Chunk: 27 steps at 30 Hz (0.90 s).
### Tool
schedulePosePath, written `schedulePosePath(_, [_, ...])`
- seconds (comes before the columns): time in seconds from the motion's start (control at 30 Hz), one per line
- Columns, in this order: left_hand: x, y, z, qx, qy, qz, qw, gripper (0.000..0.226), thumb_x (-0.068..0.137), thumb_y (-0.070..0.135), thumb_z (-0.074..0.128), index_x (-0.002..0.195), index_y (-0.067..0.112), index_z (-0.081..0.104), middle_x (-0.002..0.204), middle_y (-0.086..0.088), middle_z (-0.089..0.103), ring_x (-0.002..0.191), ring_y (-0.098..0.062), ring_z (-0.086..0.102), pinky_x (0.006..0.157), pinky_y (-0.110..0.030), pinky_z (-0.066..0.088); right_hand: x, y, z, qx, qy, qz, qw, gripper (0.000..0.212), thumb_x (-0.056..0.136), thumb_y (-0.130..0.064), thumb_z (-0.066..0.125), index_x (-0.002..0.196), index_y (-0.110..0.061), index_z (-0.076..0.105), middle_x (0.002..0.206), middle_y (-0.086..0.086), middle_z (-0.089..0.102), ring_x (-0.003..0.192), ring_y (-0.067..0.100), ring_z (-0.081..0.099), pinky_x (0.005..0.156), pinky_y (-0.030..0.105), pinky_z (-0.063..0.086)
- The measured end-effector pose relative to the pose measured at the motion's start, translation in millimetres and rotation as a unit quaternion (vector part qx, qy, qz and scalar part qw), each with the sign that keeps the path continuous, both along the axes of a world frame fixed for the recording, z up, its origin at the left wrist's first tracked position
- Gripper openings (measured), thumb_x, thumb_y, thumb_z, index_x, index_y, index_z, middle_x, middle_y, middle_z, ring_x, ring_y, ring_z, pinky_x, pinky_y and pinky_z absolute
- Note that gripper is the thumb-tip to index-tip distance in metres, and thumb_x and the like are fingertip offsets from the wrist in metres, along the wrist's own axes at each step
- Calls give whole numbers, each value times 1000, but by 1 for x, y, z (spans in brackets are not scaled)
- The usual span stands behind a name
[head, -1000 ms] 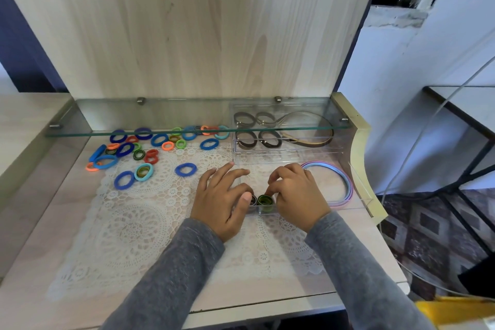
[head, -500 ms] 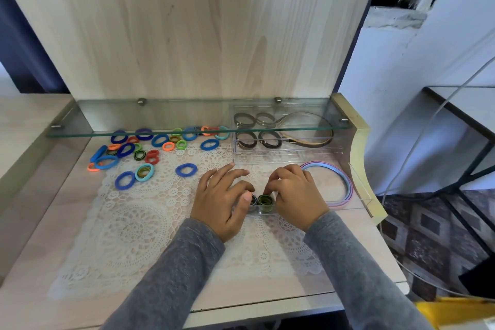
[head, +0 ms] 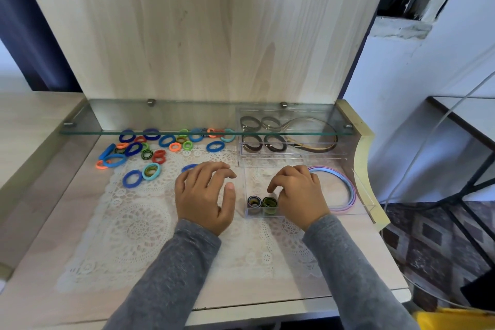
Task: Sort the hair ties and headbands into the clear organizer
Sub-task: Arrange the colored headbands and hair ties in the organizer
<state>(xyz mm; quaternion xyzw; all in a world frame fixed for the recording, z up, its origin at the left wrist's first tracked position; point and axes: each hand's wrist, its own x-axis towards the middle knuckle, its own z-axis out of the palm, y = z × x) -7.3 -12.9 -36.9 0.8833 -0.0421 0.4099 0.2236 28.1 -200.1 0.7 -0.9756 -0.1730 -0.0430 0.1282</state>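
Right hand: fingers curled over the front cell of the clear organizer, tips just above the green hair tie; cannot tell whether they pinch it or only touch it. Left hand: released, fingers spread and relaxed, holding nothing, over the lace mat just left of that cell. The front cell holds 2 rolled ties standing side by side, the green one nearest the right hand and a dark tie to its left. Pastel headbands, pink and blue, lie stacked in the organizer's right section, just right of the right hand; their count is not readable. The rear section, under the glass shelf, holds 4 brown ties and 1 brown headband. Loose hair ties in blue, orange, green, red and teal lie scattered on the bench, far left of the left hand; roughly two dozen, and overlap prevents an exact count.
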Motion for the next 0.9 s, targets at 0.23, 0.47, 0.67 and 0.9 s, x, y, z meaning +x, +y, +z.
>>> schedulePosePath(0.23, [-3,36,-3,31,10,91,995,21,79,20,53,94,20,69,105,3,68,100,-19,60,90,-40,41,-12,52,-1,144,-134,7,980,41,69,-9,34,89,-16,70,94,0,62,90,24,54,74,37,46])
schedulePosePath(0.47, [-13,94,-14,65,56,216,973,26,76,26,53,97,22,68,109,2,67,99,-23,61,90,-42,38,-27,116,-12,167,-124,101,973,45,73,-19,31,100,-14,67,98,2,60,92,22,54,74,35,49])
schedulePosePath(0.67, [-18,137,-19,98,142,247,954,34,79,40,52,99,22,71,107,0,69,99,-25,62,92,-45,37,-21,146,-35,108,-71,115,985,49,76,-24,33,109,-14,67,114,6,60,109,28,51,87,42,46])
schedulePosePath(0.9, [-8,146,-21,102,210,225,946,31,80,49,51,96,30,69,101,8,69,95,-20,62,89,-41,36,-5,168,-45,57,-62,117,990,42,86,-22,47,126,-14,57,134,7,49,129,29,36,104,43,30])
